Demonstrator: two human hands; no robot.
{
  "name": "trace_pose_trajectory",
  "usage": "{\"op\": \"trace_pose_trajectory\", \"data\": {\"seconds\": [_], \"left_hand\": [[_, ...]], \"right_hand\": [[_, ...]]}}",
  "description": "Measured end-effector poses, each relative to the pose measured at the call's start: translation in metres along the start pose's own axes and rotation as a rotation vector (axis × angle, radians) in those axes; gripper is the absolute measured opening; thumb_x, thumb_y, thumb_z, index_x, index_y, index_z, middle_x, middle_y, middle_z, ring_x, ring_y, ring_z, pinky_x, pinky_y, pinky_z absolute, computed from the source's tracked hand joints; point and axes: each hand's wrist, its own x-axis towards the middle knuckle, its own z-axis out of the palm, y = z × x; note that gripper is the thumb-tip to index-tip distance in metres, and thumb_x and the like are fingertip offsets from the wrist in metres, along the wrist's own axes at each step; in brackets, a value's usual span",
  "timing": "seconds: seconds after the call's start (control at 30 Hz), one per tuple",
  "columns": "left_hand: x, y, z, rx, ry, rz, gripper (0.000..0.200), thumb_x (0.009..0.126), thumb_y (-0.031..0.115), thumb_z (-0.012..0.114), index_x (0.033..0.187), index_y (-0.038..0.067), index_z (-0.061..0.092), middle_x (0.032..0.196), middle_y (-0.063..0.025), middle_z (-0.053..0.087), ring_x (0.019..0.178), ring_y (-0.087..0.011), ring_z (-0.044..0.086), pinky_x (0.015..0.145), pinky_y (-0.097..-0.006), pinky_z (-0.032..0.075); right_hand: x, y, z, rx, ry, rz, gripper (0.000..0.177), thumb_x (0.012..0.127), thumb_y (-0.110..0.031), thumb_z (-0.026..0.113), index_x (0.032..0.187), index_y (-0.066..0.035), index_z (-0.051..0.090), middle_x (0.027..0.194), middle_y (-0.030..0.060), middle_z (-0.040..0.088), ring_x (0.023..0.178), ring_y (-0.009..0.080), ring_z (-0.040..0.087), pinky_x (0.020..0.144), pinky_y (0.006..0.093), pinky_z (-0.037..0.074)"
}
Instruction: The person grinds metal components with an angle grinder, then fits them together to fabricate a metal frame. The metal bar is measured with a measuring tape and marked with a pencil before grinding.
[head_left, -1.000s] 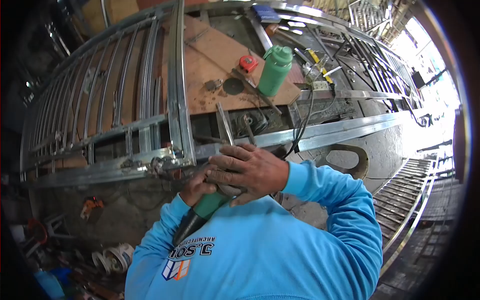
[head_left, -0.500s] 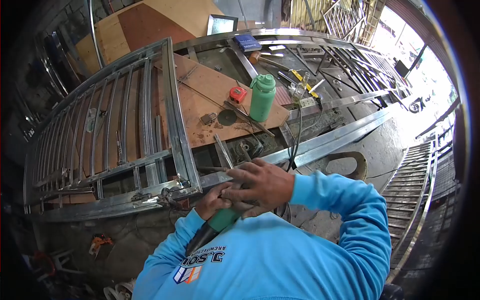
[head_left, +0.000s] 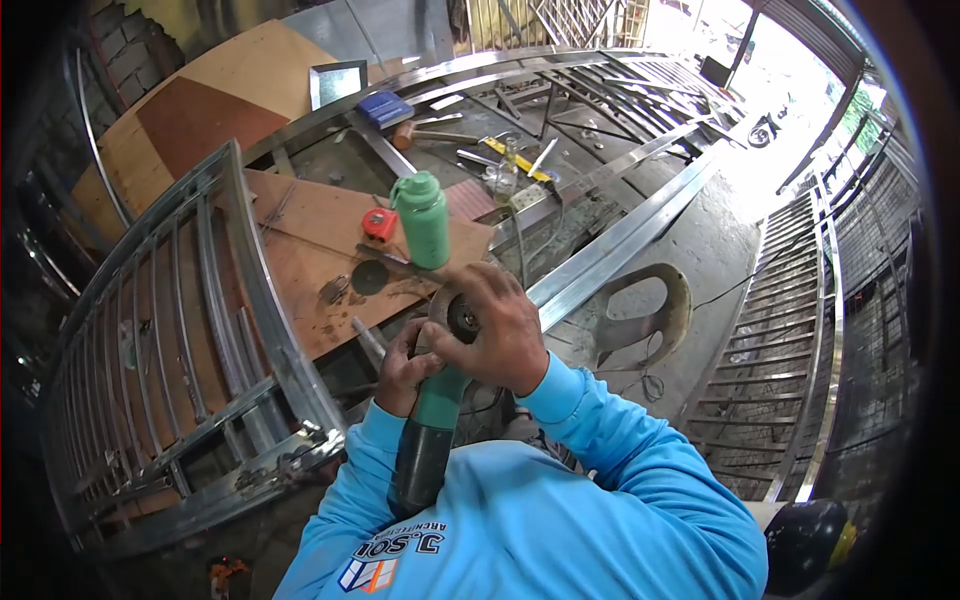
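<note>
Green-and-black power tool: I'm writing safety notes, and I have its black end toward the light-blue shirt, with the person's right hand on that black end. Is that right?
Not quite: in the head view, the right hand is at the opposite end, by the round disc. The power tool does have its black end toward the light-blue shirt.

Blue shirt [head_left: 530, 530]: upside-down "J.SOL…"; smaller "ARCHIT…" alongside; blue box [head_left: 385, 109]: lettering too small.
</note>
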Motion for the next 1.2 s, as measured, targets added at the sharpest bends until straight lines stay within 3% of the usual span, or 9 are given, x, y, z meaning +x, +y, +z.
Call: {"op": "trace_pose_trajectory", "data": {"seconds": [0.17,0.27,0.43,0.5,0.63,0.87,0.93,1.1,1.2], "left_hand": [[0.084,-0.007,0.061,-0.264,0.028,0.134,0.076,0.074,0.025,0.066,0.14,-0.003,0.041,0.126,-0.0153,0.058,0.109,-0.0233,0.062,0.094,-0.0361,0.051],[0.151,-0.004,0.114,-0.351,-0.062,0.251,0.071,0.079,0.024,0.065,0.141,-0.002,0.041,0.128,-0.0148,0.056,0.113,-0.0236,0.059,0.099,-0.0371,0.048],[0.242,-0.009,0.163,0.686,-0.309,0.403,0.061,0.088,0.036,0.065,0.135,0.001,0.049,0.132,-0.0156,0.056,0.123,-0.0279,0.053,0.106,-0.0401,0.04],[0.265,-0.006,0.161,1.117,-0.395,0.53,0.055,0.087,0.036,0.067,0.128,0.001,0.057,0.129,-0.0158,0.059,0.118,-0.0322,0.057,0.104,-0.0411,0.042],[0.33,-0.072,0.139,1.105,-0.364,-0.124,0.045,0.09,0.032,0.063,0.128,0.007,0.061,0.128,-0.0164,0.061,0.108,-0.0328,0.064,0.097,-0.0435,0.048],[0.486,-0.184,0.137,1.931,-0.387,0.273,0.035,0.092,0.016,0.052,0.125,0.02,0.063,0.129,-0.0092,0.062,0.113,-0.0329,0.062,0.096,-0.0453,0.049],[0.512,-0.21,0.136,2.15,-0.494,0.13,0.032,0.097,0.023,0.046,0.122,0.029,0.065,0.138,-0.0041,0.055,0.124,-0.0312,0.055,0.099,-0.0495,0.047],[0.527,-0.219,0.117,2.051,-0.661,0.268,0.022,0.089,0.02,0.056,0.11,0.015,0.06,0.115,-0.0128,0.062,0.111,-0.0337,0.061,0.09,-0.0476,0.05],[0.508,-0.203,0.108,1.858,-0.441,0.228,0.026,0.086,0.022,0.061,0.108,0.009,0.056,0.112,-0.019,0.062,0.104,-0.0409,0.062,0.088,-0.0496,0.052]], "right_hand": [[-0.004,0.103,-0.025,1.404,0.015,0.597,0.062,0.101,-0.053,0.048,0.141,-0.006,0.045,0.123,0.0096,0.058,0.113,0.0207,0.057,0.091,0.0349,0.051],[-0.026,0.165,-0.027,1.418,-0.252,0.7,0.07,0.101,-0.063,0.033,0.139,-0.005,0.047,0.12,0.0091,0.061,0.109,0.0198,0.058,0.089,0.0358,0.051],[-0.001,0.233,-0.102,1.674,-0.361,0.682,0.079,0.092,-0.07,0.049,0.13,-0.002,0.053,0.107,0.0135,0.066,0.086,0.0214,0.068,0.076,0.0347,0.057],[-0.018,0.267,-0.123,1.542,-0.157,0.77,0.076,0.087,-0.065,0.061,0.126,0.0,0.054,0.103,0.0177,0.068,0.085,0.0265,0.07,0.073,0.0379,0.06],[-0.038,0.312,-0.16,1.579,0.057,0.614,0.07,0.083,-0.055,0.07,0.122,0.001,0.056,0.106,0.0202,0.066,0.087,0.0301,0.07,0.072,0.0414,0.061],[-0.076,0.324,-0.216,1.454,0.375,0.758,0.078,0.077,-0.052,0.076,0.127,0.003,0.05,0.103,0.0197,0.064,0.081,0.0299,0.07,0.069,0.0423,0.062],[-0.115,0.337,-0.22,1.522,0.443,0.837,0.078,0.077,-0.052,0.076,0.126,0.003,0.051,0.103,0.0197,0.064,0.082,0.0294,0.071,0.069,0.0421,0.062],[-0.113,0.336,-0.227,1.443,0.458,0.867,0.073,0.078,-0.046,0.078,0.123,0.004,0.052,0.1,0.0177,0.065,0.083,0.0292,0.071,0.069,0.0415,0.063],[-0.112,0.339,-0.228,1.513,0.487,0.854,0.067,0.078,-0.041,0.079,0.121,0.004,0.054,0.101,0.0174,0.066,0.084,0.0299,0.072,0.072,0.0431,0.062]]}}
